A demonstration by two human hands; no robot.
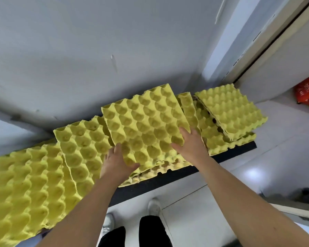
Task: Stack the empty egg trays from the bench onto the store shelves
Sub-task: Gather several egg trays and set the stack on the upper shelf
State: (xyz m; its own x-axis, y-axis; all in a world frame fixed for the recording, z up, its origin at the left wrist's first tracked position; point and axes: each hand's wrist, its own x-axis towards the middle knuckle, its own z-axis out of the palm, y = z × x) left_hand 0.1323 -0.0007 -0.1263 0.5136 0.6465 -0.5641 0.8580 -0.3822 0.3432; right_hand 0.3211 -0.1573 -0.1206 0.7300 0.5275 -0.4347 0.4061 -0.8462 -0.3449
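Yellow moulded-pulp egg tray (146, 125) gripped at near corners by left hand (116, 163) and right hand (191, 145), fingers closed on edge. Tray tilted over black bench edge (168, 177); loose stack beneath could slide off.

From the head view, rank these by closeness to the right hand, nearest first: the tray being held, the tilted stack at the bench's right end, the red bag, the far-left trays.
1. Held tray: the right hand grips its right corner.
2. Tilted stack: just right, on the bench end.
3. Red bag: far right, beyond the bench.
4. Far-left trays: past the left hand.
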